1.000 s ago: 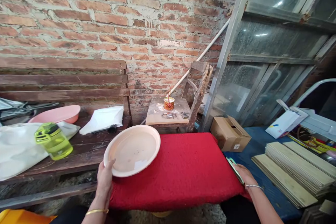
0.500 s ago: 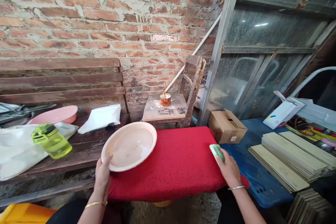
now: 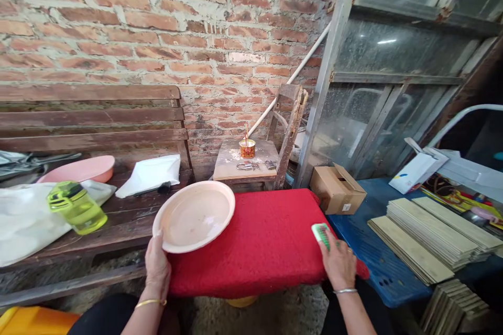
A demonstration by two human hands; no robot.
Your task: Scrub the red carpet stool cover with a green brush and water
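Observation:
A pale pink basin [image 3: 184,247] with shallow water in it stands at the left end of a surface covered in red cloth [image 3: 267,235]. My left hand [image 3: 157,268] is closed on its near-left rim, thumb on top and the other fingers out of sight below. At the right end of the cloth, my right hand [image 3: 338,266] grips a scrub brush [image 3: 321,233] with a whitish body and green bristles. The brush is just over the cloth; whether it touches is unclear.
A dark wooden bench [image 3: 129,222] on the left bears a green water bottle [image 3: 78,209], a pink tub [image 3: 80,168] and white bags. Behind stands a chair [image 3: 226,171] with a tin and padlocks. On the right, a blue table [image 3: 387,277] holds a cardboard box [image 3: 334,193] and stacked boards [image 3: 428,230].
My right hand has shifted slightly left and down with the brush and turned, so its back shows more. The left hand stays on the basin's rim.

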